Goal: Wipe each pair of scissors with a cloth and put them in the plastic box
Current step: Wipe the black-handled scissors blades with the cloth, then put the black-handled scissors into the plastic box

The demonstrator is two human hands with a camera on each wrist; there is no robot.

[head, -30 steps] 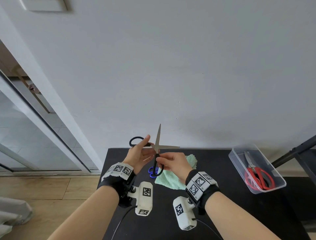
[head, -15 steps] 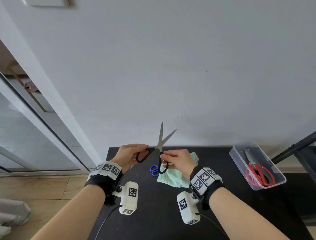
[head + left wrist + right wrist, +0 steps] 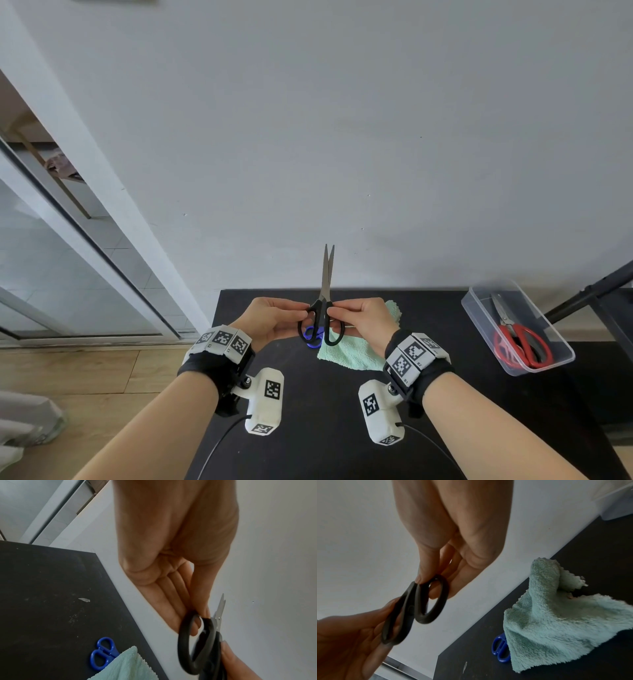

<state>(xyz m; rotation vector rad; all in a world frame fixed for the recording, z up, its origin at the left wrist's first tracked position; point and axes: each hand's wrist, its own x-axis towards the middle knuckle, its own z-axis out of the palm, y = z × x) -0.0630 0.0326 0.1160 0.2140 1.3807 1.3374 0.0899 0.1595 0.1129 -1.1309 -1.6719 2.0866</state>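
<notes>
black scissors: held up over the counter, blades pointing up at the wall and nearly shut, just a sliver of gap at the tips.
left hand: pinching the left handle loop, thumb on the outside, fingers behind the ring.
right hand: same deal on the right loop, thumb and fingers pinched round it.
step in hand: looks to me like squeezing the blades fully closed before the pair goes anywhere.
how to do it well: press the two loops together evenly so the blades don't flop open again, and keep fingertips on the plastic, off the steel.
cloth: the mint green one lies crumpled on the counter right under the hands, nobody holding it. Can't tell whether this pair got wiped.
plastic box: clear, off to the right on the counter, red scissors already lying in it.
next move, my guess: shift to a one-hand grip and lay the pair in handles first beside the red ones; tight fit.
blue scissors: small pair half tucked under the cloth edge, handles sticking out. Not boxed yet.
</notes>
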